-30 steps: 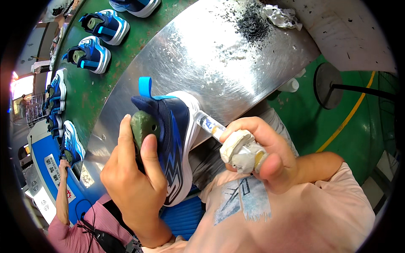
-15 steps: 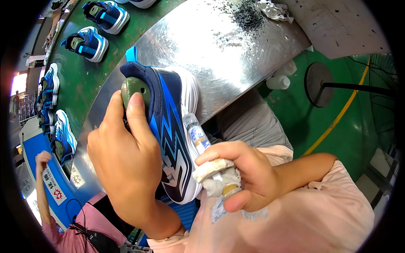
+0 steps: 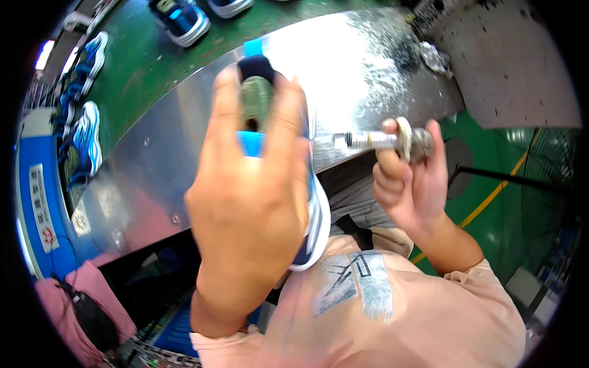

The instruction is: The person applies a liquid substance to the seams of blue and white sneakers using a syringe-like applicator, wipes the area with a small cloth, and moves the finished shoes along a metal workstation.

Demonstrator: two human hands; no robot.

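Far to my left, several blue and white shoes point(image 3: 86, 138) lay in a row on a green conveyor surface point(image 3: 144, 67), beside a blue panel point(image 3: 37, 202) at the picture's rim. Another pair of shoes point(image 3: 184, 18) sat higher up on the same green surface. A curved sheet-metal table point(image 3: 153, 165) ran across the middle.

My left hand point(image 3: 248, 214) was raised close to the camera, fingers wrapped around a blue and white sports shoe point(image 3: 313, 214), thumb and forefinger closing on either side of its heel end, where a grey-green last point(image 3: 256, 101) showed inside the opening. The shoe hung above the table's near edge, over my lap.

To the right, my right hand point(image 3: 408, 184) gripped a small bottle point(image 3: 392, 140) wrapped in cloth, held sideways, its nozzle pointing toward the shoe but clear of it. Beyond it, dark debris and a crumpled rag point(image 3: 434, 58) lay on the table's far end, beside a grey slab point(image 3: 515, 61). Green floor point(image 3: 509, 202) with a yellow line lay on the right.
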